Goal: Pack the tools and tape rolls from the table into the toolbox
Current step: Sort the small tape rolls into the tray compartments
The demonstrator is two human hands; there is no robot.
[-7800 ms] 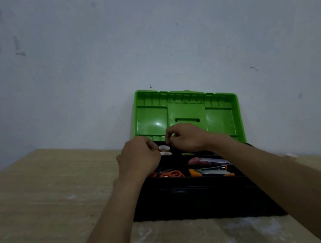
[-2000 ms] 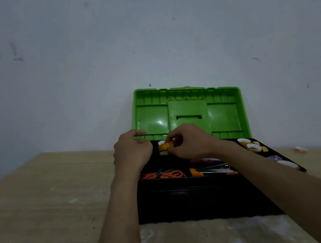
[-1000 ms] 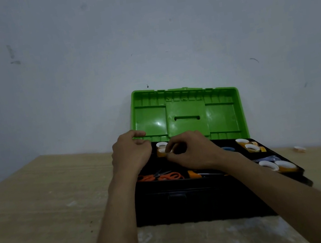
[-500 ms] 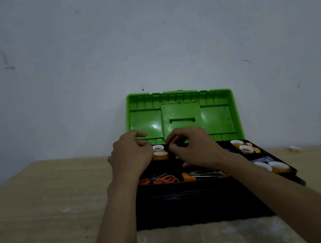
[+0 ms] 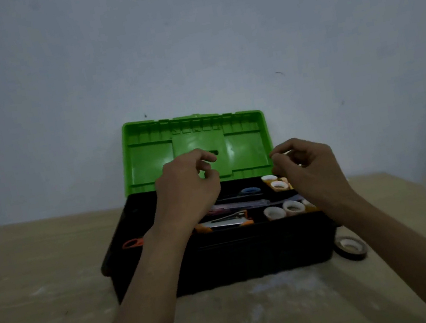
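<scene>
Nearest the camera, two bare forearms enter from the bottom edge, their elbows cut off. They cross a pale wooden surface marked with whitish smears. A dark tape roll lies flat on it, just beside the right front corner of the toolbox, partly hidden by the right forearm.

The toolbox is black, its front wall too dark for latches or detail to be made out. Inside, near the front: an orange scissor handle at left, the blades hidden behind the left wrist; an orange-and-metal tool at centre, its kind unclear; pale tape rolls at right. Farther in lie a blue roll and two more pale rolls.

Above the box, the left hand hovers with fingers loosely curled, holding nothing visible. The right hand has thumb and fingertips pinched; whether they grip anything cannot be told.

Behind, the green lid stands open against a grey wall.
</scene>
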